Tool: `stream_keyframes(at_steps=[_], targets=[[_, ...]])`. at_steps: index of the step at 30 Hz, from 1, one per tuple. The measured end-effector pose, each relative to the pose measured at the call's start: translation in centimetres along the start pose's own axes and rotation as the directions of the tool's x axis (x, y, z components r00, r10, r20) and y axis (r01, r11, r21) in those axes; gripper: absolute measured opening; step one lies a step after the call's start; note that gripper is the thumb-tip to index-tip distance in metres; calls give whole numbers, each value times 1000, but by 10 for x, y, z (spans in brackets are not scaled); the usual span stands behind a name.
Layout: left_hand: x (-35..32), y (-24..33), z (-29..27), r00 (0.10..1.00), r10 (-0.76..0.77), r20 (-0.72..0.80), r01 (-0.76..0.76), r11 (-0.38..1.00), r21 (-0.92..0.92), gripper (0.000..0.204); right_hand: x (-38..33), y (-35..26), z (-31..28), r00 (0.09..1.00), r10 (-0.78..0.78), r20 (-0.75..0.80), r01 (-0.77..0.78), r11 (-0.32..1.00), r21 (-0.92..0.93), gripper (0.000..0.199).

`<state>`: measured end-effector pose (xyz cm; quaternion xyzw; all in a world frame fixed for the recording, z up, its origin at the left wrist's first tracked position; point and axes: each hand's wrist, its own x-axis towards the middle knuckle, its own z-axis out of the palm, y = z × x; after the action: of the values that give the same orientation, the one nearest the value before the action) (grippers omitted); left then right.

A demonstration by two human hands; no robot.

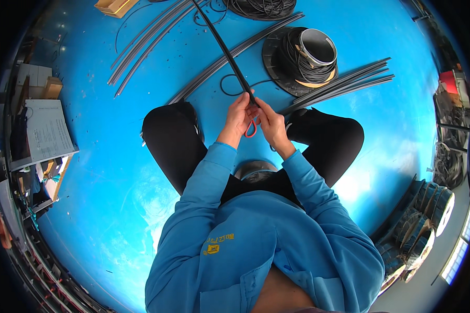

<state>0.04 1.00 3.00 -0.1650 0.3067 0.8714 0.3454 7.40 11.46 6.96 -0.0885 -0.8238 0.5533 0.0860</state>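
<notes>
Seated on the blue floor (115, 156), the person pinches the near end of a long black strip (225, 51) with left hand (238, 116) and right hand (269, 124) fingers clamped together, steadying it above a red loop (251, 130) just below them.

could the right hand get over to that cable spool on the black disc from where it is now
Probably yes. The right hand is busy with the left hand on the end of the long black strip, but bare blue floor and some loose dark strips are all that separate it from the spool.
</notes>
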Motion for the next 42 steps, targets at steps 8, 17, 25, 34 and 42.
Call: stream_keyframes(at_steps=[8,17,25,34,42], targets=[[-2,5,-2,999,37,-17,-37,999,3,21,-5,-1,2,999,18,32,-20,999,49,33],[-7,-3,5,1000,-12,-6,12,1000,28,19,0,-8,-1,1000,-5,-3,5,1000,-14,36],[-1,-7,0,998,-7,-61,7,1000,11,20,-12,-4,-5,997,45,58,-42,997,-60,38],[-3,2,0,997,40,-73,-38,999,18,20,-12,-10,-3,996,36,76,-31,998,-60,40],[-1,2,-3,998,51,-31,-51,999,9,21,-9,-9,0,999,28,29,-25,994,-104,40]])
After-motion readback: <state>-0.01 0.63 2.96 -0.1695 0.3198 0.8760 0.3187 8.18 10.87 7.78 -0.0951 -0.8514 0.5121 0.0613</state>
